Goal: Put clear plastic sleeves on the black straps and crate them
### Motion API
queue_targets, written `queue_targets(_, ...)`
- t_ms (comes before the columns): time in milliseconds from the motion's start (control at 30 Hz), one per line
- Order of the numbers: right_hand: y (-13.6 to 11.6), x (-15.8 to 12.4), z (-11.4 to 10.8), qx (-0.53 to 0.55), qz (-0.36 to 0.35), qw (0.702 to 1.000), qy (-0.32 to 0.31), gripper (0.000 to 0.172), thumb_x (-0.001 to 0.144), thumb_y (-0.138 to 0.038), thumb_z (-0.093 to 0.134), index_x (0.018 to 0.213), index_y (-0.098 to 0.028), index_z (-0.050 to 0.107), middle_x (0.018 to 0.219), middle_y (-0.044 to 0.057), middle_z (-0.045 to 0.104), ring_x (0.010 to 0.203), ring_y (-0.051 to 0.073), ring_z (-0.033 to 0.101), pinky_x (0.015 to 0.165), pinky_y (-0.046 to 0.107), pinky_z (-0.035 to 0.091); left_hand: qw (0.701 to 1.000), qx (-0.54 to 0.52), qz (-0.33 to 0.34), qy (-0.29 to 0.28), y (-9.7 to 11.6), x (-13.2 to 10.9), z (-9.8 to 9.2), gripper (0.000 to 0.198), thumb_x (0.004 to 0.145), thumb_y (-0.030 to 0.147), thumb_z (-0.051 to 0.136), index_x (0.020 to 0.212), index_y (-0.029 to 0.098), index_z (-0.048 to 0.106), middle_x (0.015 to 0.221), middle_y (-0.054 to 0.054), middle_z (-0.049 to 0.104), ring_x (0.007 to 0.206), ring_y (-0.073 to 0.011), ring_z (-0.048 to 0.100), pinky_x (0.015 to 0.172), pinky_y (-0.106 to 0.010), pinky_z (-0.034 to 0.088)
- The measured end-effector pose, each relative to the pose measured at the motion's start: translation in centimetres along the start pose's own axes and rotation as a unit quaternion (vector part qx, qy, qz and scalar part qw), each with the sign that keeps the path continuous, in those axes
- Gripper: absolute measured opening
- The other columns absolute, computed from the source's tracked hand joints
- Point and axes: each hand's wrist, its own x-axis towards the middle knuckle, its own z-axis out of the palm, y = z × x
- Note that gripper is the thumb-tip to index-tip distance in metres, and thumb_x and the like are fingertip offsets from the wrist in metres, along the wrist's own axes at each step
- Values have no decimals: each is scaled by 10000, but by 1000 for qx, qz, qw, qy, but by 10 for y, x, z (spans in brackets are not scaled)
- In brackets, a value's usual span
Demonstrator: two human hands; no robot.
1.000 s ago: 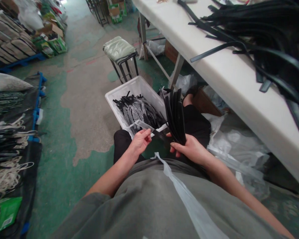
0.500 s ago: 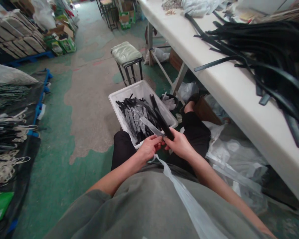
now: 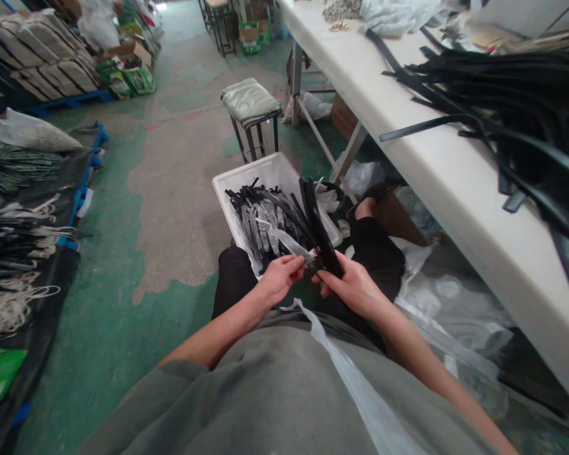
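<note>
Closed around a bundle of black strips [image 3: 323, 239], the right hand [image 3: 354, 279] holds them near their lower ends, and their upper ends point away, over the right side of the white bin [image 3: 265, 170]. With the left hand [image 3: 282, 278] I see a narrow pinch, thumb against fingers, on a translucent plastic strip [image 3: 288, 242]; this strip extends forward above the bin, and its held end is just beside the bundle. I cannot tell whether the two touch. The bin stands tilted in my view, close before the knees, and inside it lie many black and grey strips [image 3: 260, 221]. Beyond the bin is a stool [image 3: 251, 104] with a pale green cover. On the right, a white table [image 3: 360, 95] carries a large heap of black strips [image 3: 512, 95]. Crumpled clear plastic [image 3: 446, 303] lies below that table. To the left I observe pale cords [image 3: 9, 309] upon black sheeting.
</note>
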Motion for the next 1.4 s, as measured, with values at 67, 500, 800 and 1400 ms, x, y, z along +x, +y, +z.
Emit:
queue_targets(67, -1, -9, -6, -16, 7, 1000, -13, 374, 858, -280, 545, 1223, -200, 559, 772, -4, 711, 532, 128, 653, 523, 225, 527, 999, -16, 9, 31, 7, 1, -6, 340, 547, 335, 882, 666, 123, 643, 623, 4, 607, 546, -67, 521, 574, -210, 423)
queue_targets(500, -4, -20, -9, -37, 13, 999, -10, 331, 866, -279, 550, 1187, -200, 564, 745, 0, 708, 512, 129, 643, 509, 225, 526, 998, 19, 53, 16, 9, -5, -9, 330, 583, 400, 852, 657, 130, 676, 646, -10, 637, 556, -75, 529, 564, -204, 419)
queue_targets(800, 3, -2, 0, 59, 10, 998, 14, 335, 843, -236, 566, 1172, -174, 581, 760, 10, 702, 514, 111, 631, 500, 212, 509, 1000, 1, 24, 18, 2, -1, 3, 248, 635, 312, 821, 682, 125, 665, 651, -8, 647, 555, -71, 548, 566, -192, 434)
queue_targets(1400, 0, -25, -12, -76, 14, 997, 26, 279, 828, -183, 527, 1092, -202, 618, 626, -42, 656, 462, 120, 617, 475, 209, 461, 998, 31, -33, 40, 14, -2, -4, 221, 701, 307, 784, 709, 137, 642, 705, -27, 692, 522, -63, 561, 526, -171, 467)
